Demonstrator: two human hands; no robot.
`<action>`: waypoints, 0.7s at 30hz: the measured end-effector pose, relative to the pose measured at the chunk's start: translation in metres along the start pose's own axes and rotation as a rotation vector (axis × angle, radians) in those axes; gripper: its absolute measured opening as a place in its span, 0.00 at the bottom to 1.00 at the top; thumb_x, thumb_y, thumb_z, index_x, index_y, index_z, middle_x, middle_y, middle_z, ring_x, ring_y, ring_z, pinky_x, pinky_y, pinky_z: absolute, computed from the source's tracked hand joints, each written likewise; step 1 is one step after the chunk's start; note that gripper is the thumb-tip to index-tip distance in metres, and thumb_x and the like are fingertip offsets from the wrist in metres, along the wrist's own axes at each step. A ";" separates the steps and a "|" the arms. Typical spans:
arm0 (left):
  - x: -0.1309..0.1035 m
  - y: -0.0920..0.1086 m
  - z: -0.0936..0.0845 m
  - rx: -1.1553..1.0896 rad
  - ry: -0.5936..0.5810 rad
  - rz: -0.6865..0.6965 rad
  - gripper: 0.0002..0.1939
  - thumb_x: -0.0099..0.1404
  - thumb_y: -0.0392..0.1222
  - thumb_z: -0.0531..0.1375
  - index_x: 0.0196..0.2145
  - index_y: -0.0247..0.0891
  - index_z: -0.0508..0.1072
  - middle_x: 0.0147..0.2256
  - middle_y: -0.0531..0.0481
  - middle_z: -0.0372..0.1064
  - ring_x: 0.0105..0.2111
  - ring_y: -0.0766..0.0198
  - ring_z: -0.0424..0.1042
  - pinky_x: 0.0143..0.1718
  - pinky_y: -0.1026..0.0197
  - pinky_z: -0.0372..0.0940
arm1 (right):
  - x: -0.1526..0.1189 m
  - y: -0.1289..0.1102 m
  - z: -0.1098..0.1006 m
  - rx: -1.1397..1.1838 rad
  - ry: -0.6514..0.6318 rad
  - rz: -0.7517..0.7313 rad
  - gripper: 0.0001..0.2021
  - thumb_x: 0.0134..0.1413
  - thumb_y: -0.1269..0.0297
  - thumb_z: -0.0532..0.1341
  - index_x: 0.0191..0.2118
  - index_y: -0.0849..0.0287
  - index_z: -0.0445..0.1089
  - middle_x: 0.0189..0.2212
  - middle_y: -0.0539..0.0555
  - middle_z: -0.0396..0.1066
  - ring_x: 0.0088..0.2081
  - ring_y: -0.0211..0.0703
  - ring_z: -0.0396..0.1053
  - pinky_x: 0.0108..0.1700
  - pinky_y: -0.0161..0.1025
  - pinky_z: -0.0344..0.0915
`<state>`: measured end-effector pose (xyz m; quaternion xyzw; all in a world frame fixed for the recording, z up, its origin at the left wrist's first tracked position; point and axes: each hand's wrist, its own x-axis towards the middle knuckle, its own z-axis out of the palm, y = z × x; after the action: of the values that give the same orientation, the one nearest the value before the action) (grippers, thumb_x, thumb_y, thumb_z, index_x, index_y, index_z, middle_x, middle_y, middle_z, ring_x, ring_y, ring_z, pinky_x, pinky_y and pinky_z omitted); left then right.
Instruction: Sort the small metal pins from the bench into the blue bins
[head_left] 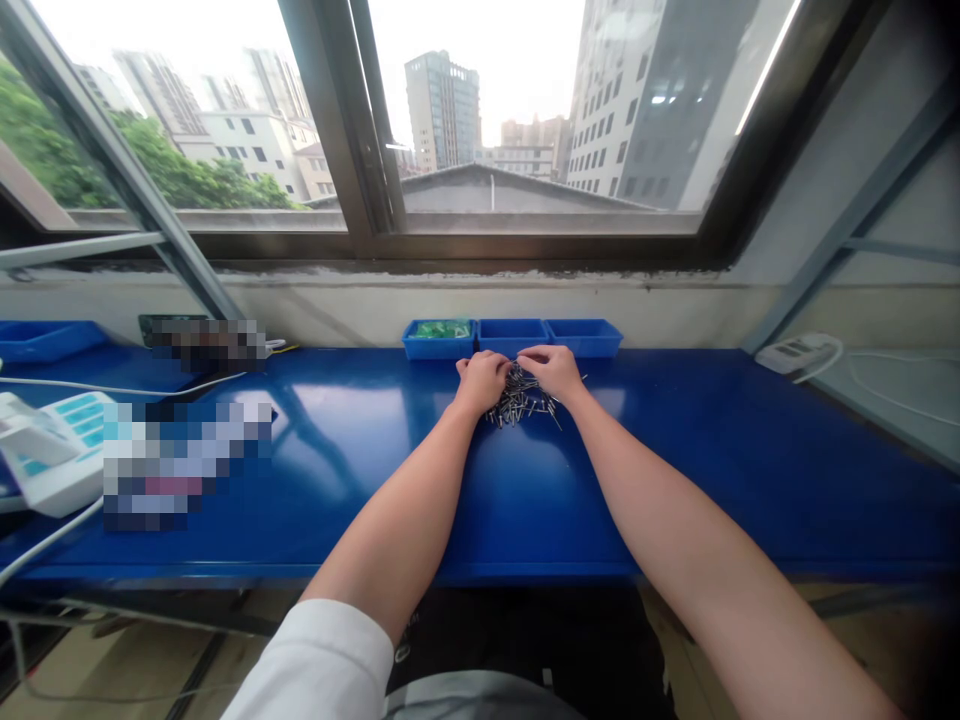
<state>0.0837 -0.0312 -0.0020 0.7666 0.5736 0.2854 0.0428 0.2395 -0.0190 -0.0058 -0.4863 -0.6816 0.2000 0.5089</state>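
Observation:
A loose pile of thin, silvery metal screws or pins (517, 408) lies on the blue tabletop (352, 470), just in front of the small bins. Over the pile's left side is my left hand (481, 380), its fingers drawn together at the far edge of the metal pieces. My right hand (555, 372) comes in from the other side, thumb and fingertips pinched close to the left hand's. Anything between the fingertips of either hand is too small to make out. A few pieces stick out below and beside the right hand.
Behind the pile stand three joined blue bins; the left bin (439, 350) holds green items. A white device with blue-green keys (64, 440) and a pixelated patch occupy the table's left. A white power strip (799, 352) lies at right. A window (525, 245) rises behind.

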 end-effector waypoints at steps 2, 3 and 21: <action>0.000 -0.001 0.001 -0.012 0.048 -0.009 0.16 0.68 0.46 0.48 0.46 0.44 0.72 0.49 0.46 0.69 0.52 0.55 0.63 0.52 0.50 0.52 | 0.002 0.001 -0.001 0.002 0.028 0.023 0.10 0.46 0.62 0.62 0.34 0.59 0.77 0.33 0.53 0.77 0.36 0.44 0.74 0.42 0.37 0.69; 0.001 -0.002 0.002 -0.019 0.074 -0.018 0.17 0.68 0.47 0.48 0.48 0.44 0.71 0.50 0.46 0.69 0.53 0.54 0.62 0.52 0.50 0.52 | 0.002 0.001 -0.002 -0.008 0.055 0.035 0.11 0.46 0.62 0.61 0.35 0.59 0.77 0.34 0.53 0.77 0.36 0.44 0.73 0.43 0.37 0.68; 0.004 -0.010 0.007 -0.026 0.043 -0.074 0.16 0.65 0.43 0.50 0.48 0.42 0.71 0.50 0.44 0.68 0.53 0.52 0.64 0.53 0.47 0.56 | 0.011 0.022 -0.015 -0.438 0.162 0.247 0.33 0.43 0.56 0.62 0.59 0.53 0.61 0.64 0.58 0.50 0.56 0.64 0.52 0.55 0.61 0.53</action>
<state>0.0791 -0.0223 -0.0097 0.7379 0.5986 0.3076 0.0511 0.2632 -0.0026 -0.0112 -0.6789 -0.6010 0.0686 0.4162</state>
